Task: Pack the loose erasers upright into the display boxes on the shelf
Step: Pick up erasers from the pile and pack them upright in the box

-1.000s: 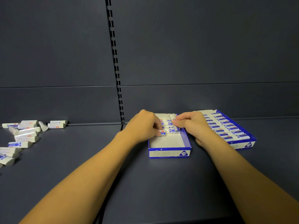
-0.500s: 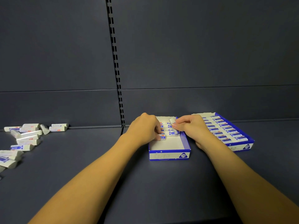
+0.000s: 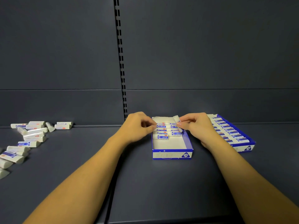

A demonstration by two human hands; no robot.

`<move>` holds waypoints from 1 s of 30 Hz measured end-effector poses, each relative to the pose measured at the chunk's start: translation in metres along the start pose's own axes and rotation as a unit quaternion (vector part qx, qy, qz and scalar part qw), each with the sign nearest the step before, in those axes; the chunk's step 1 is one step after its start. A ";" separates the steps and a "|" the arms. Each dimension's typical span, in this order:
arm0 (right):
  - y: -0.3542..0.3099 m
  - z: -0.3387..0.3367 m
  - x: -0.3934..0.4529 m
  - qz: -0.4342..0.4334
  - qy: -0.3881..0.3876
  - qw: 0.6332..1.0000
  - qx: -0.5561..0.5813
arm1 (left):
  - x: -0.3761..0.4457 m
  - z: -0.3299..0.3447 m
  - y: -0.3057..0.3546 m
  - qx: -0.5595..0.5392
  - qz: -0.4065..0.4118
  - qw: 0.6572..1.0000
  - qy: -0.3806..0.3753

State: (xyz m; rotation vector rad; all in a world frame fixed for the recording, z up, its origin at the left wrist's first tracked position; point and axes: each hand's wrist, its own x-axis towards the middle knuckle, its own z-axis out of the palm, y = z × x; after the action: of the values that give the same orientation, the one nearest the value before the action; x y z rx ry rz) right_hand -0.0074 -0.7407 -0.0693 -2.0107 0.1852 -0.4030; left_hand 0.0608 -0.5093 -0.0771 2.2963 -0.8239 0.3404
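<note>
Since a second ago the eraser [image 3: 176, 119] pinched in the right hand's [image 3: 196, 126] fingers has been raised above the box's [image 3: 172, 155] back rows, not yet seated, while the left hand's [image 3: 139, 126] curled fingers steady the packed erasers [image 3: 161, 126].

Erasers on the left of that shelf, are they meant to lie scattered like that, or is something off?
They look out of place. The loose erasers lie jumbled at different angles on the shelf, far left of both boxes. The middle box is only part filled, its front bare. The right hand pinches one eraser above the rows.
</note>
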 end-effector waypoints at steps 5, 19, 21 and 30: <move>0.000 -0.001 -0.001 -0.051 -0.013 0.990 -0.132 | -0.004 0.009 -0.008 -0.019 -0.012 1.000 0.018; -0.011 0.003 -0.003 -0.091 -0.113 0.927 -0.346 | -0.004 0.017 -0.013 -0.074 -0.011 0.996 0.041; -0.013 0.005 -0.003 -0.090 -0.116 0.922 -0.358 | -0.004 0.017 -0.013 -0.079 -0.013 0.996 0.042; -0.016 0.010 -0.004 -0.086 -0.099 0.917 -0.377 | -0.004 0.017 -0.013 -0.084 -0.013 0.996 0.041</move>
State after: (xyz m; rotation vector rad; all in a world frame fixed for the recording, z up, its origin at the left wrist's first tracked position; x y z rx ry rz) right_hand -0.0085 -0.7242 -0.0603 -2.8288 0.0303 -0.2483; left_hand 0.0668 -0.5114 -0.0979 2.1207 -0.7511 0.3366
